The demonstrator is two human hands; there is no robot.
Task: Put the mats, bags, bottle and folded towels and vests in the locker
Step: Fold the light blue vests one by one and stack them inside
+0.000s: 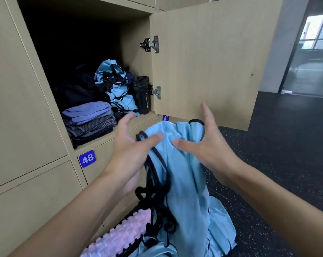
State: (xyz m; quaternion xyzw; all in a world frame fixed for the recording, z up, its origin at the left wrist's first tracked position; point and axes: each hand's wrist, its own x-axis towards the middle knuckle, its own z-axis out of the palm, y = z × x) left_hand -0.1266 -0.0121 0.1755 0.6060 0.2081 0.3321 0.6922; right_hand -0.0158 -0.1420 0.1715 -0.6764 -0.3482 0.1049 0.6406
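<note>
My left hand point(132, 149) and my right hand point(203, 143) both hold a light blue vest point(184, 175) with black trim, which hangs down in front of the lockers below the open locker point(112, 130). Inside that locker, folded purple and grey towels point(90, 117) are stacked at the front left. More blue vests point(116, 86) are piled behind them. A black sport bottle point(141, 94) stands upright at the right wall. Dark bags point(77, 89) lie at the back left.
The locker door point(212, 58) stands open to the right. A pink ridged mat point(119, 236) lies on the dark floor point(279, 154) below, with more blue cloth beside it. Closed lockers numbered 48 point(87, 158) and 47 sit underneath.
</note>
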